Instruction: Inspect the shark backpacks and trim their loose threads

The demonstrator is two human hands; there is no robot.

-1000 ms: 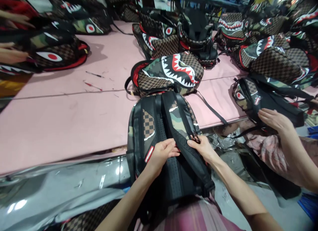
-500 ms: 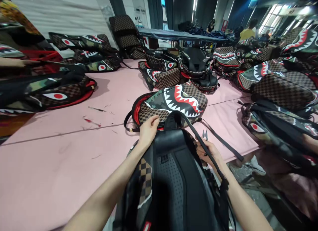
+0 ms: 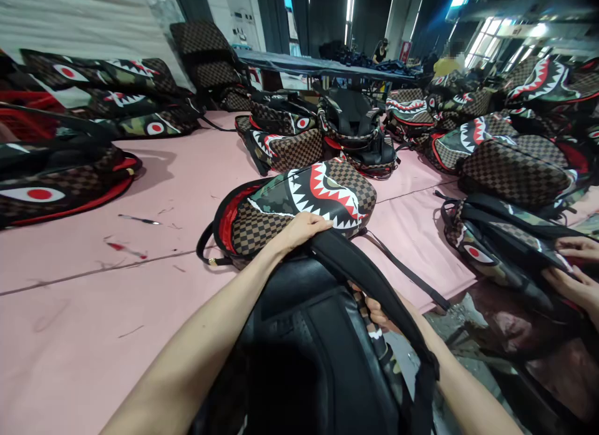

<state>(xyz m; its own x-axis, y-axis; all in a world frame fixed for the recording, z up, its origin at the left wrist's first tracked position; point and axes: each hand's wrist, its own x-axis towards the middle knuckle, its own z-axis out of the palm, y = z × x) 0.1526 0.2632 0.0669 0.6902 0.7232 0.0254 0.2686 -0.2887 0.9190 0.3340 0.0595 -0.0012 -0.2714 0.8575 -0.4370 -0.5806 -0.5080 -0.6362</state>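
Observation:
A backpack (image 3: 327, 335) with a black back panel and checkered side stands upright right in front of me. Its padded shoulder strap (image 3: 369, 266) arches over toward the right. My left hand (image 3: 306, 228) is closed on the upper end of this strap. Partly hidden behind the strap, my right hand (image 3: 380, 315) has its fingers curled against the backpack's right side; no snips show in it now. Just beyond lies another backpack (image 3: 299, 204) with a shark-mouth print and red lining, its loose webbing strap (image 3: 407, 266) trailing right.
The pink-covered table (image 3: 116, 360) carries a dark pen-like tool (image 3: 139, 219), a red-handled one (image 3: 125, 248) and thread scraps. Stacked backpacks (image 3: 285, 145) line the back and both sides. At right, a co-worker's hands (image 3: 573, 285) rest on another backpack (image 3: 496, 254).
My left hand has moved up and right onto the shoulder strap, which now lies broad side up. My right hand is lower, and its snips have gone from sight. The view has shifted right.

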